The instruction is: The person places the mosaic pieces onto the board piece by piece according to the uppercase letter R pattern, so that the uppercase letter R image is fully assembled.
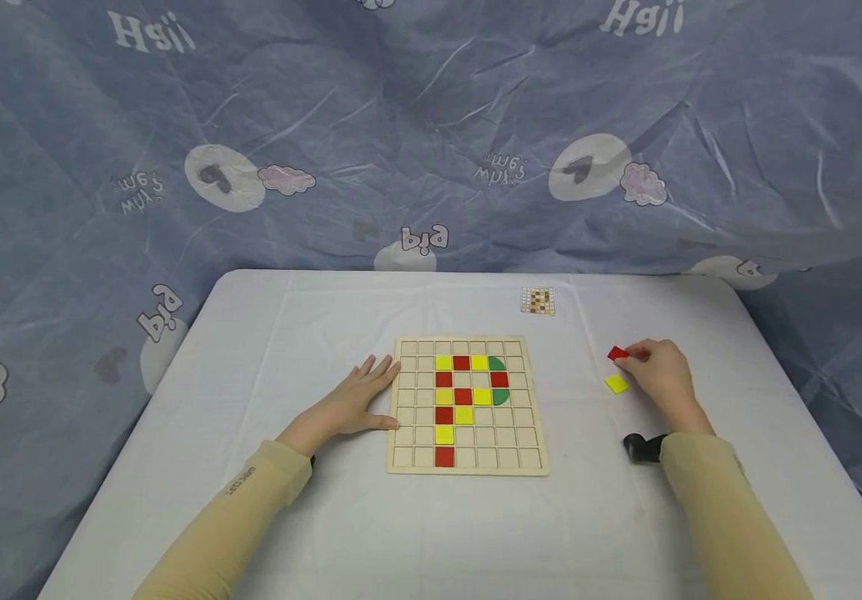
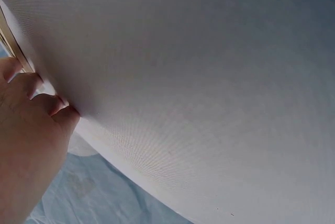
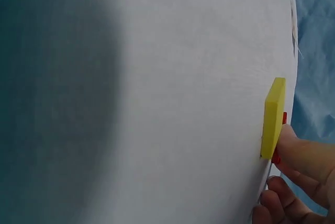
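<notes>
A pale wooden grid board (image 1: 506, 436) lies on the white table, with red and yellow square tiles and two green rounded tiles in its cells. At its left edge my left hand (image 1: 359, 398) rests with fingers and thumb extended, touching the rim. Off to the right of the board, my right hand (image 1: 664, 377) pinches a red square tile (image 1: 616, 353) between thumb and fingers. Just in front of it a yellow square tile (image 1: 616, 383) lies on the cloth. In the right wrist view the yellow tile (image 3: 273, 119) hides most of the red one.
A small printed card (image 1: 538, 301) showing a coloured grid lies behind the board, near the table's far edge. Beneath my right wrist sits a black device (image 1: 643, 447). A blue patterned curtain (image 1: 431, 125) hangs behind the white-covered table (image 1: 431, 533).
</notes>
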Demonstrator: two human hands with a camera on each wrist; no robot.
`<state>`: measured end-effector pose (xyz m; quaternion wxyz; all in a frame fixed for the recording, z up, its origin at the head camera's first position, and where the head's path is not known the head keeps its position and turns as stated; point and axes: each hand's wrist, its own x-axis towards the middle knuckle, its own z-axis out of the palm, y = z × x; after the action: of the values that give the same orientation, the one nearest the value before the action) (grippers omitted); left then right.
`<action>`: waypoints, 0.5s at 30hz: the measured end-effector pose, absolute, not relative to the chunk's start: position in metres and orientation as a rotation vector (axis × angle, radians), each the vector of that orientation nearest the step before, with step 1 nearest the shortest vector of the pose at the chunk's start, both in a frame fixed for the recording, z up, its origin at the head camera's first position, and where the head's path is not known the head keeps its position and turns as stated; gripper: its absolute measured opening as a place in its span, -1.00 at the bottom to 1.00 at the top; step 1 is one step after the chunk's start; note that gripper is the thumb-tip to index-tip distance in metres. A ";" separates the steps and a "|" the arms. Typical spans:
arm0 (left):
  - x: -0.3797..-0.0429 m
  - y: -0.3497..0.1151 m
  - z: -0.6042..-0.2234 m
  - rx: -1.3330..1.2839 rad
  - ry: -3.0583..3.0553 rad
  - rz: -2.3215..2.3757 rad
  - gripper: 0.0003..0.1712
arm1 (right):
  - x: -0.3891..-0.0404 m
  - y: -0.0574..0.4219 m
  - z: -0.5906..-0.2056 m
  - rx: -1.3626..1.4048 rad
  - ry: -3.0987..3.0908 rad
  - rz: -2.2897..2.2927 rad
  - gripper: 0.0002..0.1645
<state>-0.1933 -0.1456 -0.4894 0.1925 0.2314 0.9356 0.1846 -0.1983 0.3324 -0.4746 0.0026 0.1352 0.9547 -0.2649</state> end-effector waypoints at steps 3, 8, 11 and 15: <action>-0.193 -0.146 -0.489 0.651 2.626 0.521 0.22 | -0.199 0.332 -0.474 0.419 2.986 -0.830 -0.56; -0.193 -0.146 -0.490 0.655 2.626 0.524 0.22 | -0.197 0.331 -0.471 0.415 2.967 -0.872 -0.62; -0.193 -0.146 -0.490 0.655 2.625 0.526 0.21 | -0.194 0.326 -0.469 0.431 2.976 -0.918 -0.66; -0.192 -0.146 -0.490 0.656 2.629 0.523 0.21 | -0.187 0.316 -0.464 0.383 2.995 -1.004 -0.66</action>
<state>-0.1923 -0.1463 -0.4901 0.1899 0.2334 0.9353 0.1860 -0.1866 0.3165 -0.4638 -0.0203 0.1203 0.9410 -0.3155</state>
